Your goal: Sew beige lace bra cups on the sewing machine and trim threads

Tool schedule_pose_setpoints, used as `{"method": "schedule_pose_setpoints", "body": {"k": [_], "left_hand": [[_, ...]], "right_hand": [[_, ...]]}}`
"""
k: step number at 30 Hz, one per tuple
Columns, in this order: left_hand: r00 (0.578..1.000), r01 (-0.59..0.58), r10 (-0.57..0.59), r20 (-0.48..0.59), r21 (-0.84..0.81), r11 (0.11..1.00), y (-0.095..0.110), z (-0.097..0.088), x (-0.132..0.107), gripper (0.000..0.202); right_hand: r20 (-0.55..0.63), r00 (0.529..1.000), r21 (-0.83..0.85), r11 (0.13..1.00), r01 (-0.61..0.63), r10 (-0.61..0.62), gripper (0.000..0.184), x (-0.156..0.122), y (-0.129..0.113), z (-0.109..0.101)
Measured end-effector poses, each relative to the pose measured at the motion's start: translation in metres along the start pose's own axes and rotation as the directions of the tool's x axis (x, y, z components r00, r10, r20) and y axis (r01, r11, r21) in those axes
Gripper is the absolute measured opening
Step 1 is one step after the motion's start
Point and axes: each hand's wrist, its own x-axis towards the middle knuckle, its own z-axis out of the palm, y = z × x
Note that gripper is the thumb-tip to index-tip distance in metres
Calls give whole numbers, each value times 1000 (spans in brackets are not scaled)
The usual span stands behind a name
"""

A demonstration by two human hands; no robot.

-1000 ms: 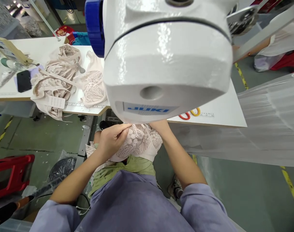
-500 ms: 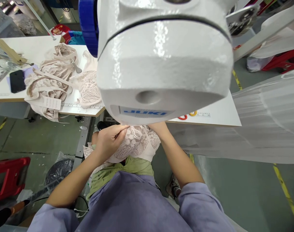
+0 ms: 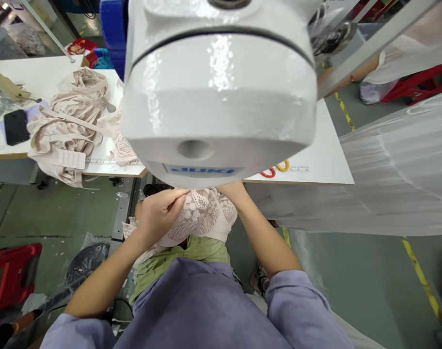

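Note:
A pale pink lace bra hangs over my lap, below the front of a white sewing machine head marked JUKI. My left hand is closed, pinching the upper left edge of the lace between thumb and fingers. At the bra's upper right edge is my right hand; the machine head hides its fingers. Whatever lies under the head, needle included, is out of sight.
Left of the machine, a heap of similar bras lies on the white table near a phone. Red and yellow scissor-like rings show on the right. White sheer fabric hangs there, and another person's arm reaches in behind.
The view has shifted slightly, so the machine head sits further left in the picture. Another person's arm has appeared at upper right. Both my hands stay at the lace with little movement.

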Motion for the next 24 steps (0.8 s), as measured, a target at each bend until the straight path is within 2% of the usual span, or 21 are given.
{"method": "schedule_pose_setpoints", "body": {"k": [3, 10, 16, 24], "left_hand": [[1000, -6, 6, -9, 14, 1000, 1, -2, 0, 24], [998, 10, -5, -67, 66, 998, 0, -3, 0, 22], [981, 76, -58, -185, 96, 992, -4, -1, -4, 12], [986, 96, -87, -143, 60, 994, 2, 1, -2, 9]], "right_hand": [[-56, 998, 16, 1000, -12, 13, 17, 0, -2, 0], [-68, 997, 92, 995, -32, 39, 10, -1, -7, 3], [-76, 997, 120, 992, -23, 32, 9, -2, -12, 4], [-75, 997, 170, 985, 2, 11, 7, -3, -14, 1]]}}
